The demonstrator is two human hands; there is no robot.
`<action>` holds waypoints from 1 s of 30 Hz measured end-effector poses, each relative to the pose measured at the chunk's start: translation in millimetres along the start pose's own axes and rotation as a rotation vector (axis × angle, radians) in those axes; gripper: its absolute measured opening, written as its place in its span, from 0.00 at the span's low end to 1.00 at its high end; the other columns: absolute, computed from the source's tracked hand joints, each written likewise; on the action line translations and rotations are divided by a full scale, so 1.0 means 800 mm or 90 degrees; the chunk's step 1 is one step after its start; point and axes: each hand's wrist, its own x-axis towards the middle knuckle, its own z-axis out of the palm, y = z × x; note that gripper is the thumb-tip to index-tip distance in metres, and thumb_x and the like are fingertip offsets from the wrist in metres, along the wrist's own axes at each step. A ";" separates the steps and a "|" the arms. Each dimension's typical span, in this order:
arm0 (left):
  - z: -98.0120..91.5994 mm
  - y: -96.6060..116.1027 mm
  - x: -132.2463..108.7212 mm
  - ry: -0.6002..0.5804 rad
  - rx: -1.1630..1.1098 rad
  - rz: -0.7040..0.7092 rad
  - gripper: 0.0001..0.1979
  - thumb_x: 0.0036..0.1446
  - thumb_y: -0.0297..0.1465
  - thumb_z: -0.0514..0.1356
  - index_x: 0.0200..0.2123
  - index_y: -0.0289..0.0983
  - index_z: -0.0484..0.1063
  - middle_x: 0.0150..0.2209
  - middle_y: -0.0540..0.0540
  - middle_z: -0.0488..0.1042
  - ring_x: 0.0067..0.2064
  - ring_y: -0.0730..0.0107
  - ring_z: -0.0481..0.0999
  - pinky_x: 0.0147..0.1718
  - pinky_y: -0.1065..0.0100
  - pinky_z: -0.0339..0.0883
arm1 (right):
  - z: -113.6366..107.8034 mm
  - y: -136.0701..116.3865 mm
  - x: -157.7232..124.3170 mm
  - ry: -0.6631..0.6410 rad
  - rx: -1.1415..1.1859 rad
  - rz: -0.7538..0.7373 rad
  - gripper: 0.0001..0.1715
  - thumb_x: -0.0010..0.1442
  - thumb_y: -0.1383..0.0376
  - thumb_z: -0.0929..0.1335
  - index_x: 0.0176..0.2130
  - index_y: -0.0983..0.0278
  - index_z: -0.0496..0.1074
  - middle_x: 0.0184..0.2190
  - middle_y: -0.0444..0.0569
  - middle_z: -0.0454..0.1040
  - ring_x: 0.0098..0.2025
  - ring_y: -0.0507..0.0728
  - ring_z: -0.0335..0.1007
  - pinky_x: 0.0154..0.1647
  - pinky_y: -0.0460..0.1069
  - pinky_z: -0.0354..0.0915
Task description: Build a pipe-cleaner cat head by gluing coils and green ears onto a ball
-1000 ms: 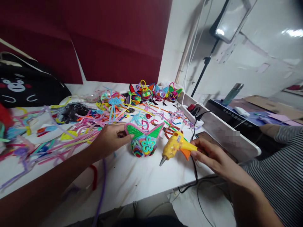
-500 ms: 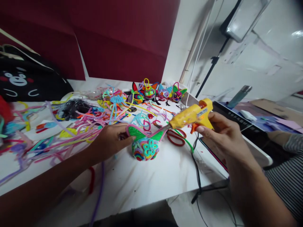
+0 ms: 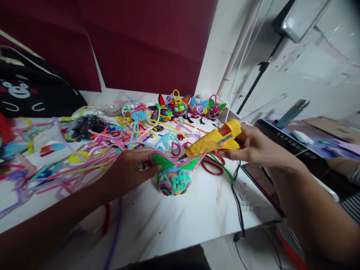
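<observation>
My left hand (image 3: pixel 135 168) pinches the left green ear of a colourful pipe-cleaner animal head (image 3: pixel 173 180). The head has two green ears edged in pink and a turquoise flower on its front. In my right hand (image 3: pixel 253 146) is a yellow glue gun (image 3: pixel 215 140), with a small orange light on its side. Its nozzle points down and left, at the gap between the ears, on the far side of the head. Whether the tip touches the head cannot be seen. Red-handled scissors (image 3: pixel 213 167) lie behind the head on the table.
Loose pipe cleaners (image 3: pixel 92 153) cover the left of the white table (image 3: pixel 180 225). Several finished animal heads (image 3: pixel 180 107) stand at the back. A black cable (image 3: pixel 237 202) hangs over the front edge. A phone (image 3: pixel 260 183) and another person's arm (image 3: pixel 341 168) are at right.
The glue gun has moved left and slightly down, its nozzle now behind the gap between the ears. My left hand still holds the ear. The view has shifted slightly.
</observation>
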 end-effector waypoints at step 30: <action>0.001 0.002 0.001 0.005 0.016 0.006 0.07 0.58 0.31 0.61 0.33 0.38 0.80 0.27 0.51 0.78 0.28 0.71 0.75 0.29 0.73 0.66 | -0.011 -0.024 0.027 -0.211 -0.276 -0.089 0.08 0.62 0.62 0.69 0.42 0.60 0.70 0.31 0.41 0.75 0.29 0.51 0.68 0.27 0.44 0.65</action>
